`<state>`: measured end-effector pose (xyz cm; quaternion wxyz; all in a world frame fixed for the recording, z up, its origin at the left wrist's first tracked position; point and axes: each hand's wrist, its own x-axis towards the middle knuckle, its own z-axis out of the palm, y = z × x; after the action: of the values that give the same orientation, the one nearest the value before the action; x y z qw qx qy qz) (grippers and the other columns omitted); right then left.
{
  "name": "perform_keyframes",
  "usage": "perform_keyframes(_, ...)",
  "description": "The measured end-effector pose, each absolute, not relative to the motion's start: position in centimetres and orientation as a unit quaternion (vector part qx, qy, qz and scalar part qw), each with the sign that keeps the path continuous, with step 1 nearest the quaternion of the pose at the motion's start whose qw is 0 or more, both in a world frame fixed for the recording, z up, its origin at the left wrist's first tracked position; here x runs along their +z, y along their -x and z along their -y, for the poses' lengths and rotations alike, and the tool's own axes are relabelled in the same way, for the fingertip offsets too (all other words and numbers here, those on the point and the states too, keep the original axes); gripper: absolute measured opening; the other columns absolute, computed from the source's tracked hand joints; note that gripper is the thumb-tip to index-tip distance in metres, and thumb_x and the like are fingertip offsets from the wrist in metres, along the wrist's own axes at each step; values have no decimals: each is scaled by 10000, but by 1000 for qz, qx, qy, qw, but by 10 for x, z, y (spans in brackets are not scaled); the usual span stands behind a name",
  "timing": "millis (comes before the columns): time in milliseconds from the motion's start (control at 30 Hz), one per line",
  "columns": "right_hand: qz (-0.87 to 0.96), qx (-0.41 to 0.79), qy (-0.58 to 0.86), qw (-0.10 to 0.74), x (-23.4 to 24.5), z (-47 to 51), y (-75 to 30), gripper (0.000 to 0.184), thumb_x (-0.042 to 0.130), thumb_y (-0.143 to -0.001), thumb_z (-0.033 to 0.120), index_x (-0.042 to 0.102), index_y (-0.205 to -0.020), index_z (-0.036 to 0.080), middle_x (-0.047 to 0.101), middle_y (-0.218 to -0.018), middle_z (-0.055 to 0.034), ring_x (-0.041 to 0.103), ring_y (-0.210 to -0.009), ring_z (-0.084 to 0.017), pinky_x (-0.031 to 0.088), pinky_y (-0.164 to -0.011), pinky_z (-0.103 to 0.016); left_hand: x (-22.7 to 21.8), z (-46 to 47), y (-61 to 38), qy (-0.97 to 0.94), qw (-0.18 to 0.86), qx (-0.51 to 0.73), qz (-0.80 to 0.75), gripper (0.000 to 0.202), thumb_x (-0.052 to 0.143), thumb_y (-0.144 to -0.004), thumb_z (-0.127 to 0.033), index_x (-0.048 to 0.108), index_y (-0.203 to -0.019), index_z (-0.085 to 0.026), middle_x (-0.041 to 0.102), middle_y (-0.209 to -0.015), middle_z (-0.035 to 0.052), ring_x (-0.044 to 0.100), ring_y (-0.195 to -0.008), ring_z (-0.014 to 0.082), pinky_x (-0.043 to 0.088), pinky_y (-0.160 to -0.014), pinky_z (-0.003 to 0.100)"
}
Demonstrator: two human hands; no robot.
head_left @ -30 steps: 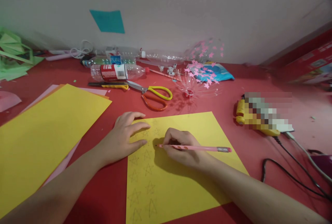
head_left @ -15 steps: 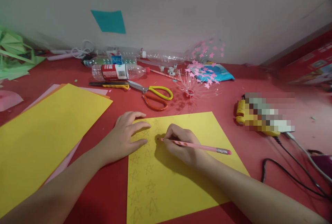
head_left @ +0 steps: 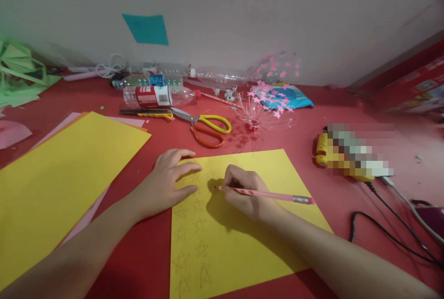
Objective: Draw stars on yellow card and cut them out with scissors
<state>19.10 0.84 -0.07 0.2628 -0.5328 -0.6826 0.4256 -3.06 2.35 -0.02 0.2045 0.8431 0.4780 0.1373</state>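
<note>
A yellow paper sheet (head_left: 243,243) lies on the red table in front of me, with several pencilled stars down its left side. My left hand (head_left: 166,183) rests flat with fingers spread on the sheet's upper left corner. My right hand (head_left: 244,192) is closed around a pink pencil (head_left: 270,194), whose tip touches the paper near the top of the star columns. The pencil's eraser end points right.
A stack of yellow, orange and pink sheets (head_left: 58,174) lies at left. Scissors (head_left: 204,125), a utility knife (head_left: 149,114), plastic bottles (head_left: 157,96) and pink paper stars (head_left: 272,93) sit behind. A yellow glue gun (head_left: 343,160) and black cables (head_left: 388,229) are at right.
My right hand and the pencil tip have shifted slightly right and up on the sheet. My left hand has stayed put.
</note>
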Motion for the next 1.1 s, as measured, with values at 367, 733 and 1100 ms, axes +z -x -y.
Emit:
perform_keyframes(367,698,441,508,245,1,-9,-194,127,465,-602,103,400,-571,207,430,-480,65,348,-425,-73,217,-382,-181,-1,-24,31,-846,201,134,-474,324,552,-844,-439,613,-1116,-273,439,-1315,71,360,-1239,295,307,-1033,499)
perform_keyframes(733,699,460,483,260,-3,-9,-197,125,489,-648,113,416,-604,204,440,-495,65,360,-438,-74,224,-399,-183,-1,-23,31,-845,203,132,-477,331,545,-844,-449,615,-1114,-269,434,-1318,70,358,-1240,300,306,-1034,499)
perform_keyframes(1100,716,407,510,249,3,-5,-187,101,496,-670,124,463,-616,204,482,-504,51,401,-450,-83,280,-425,-184,-2,-24,31,-847,196,134,-476,332,548,-843,-450,615,-1115,-273,439,-1314,67,366,-1237,293,314,-1032,487)
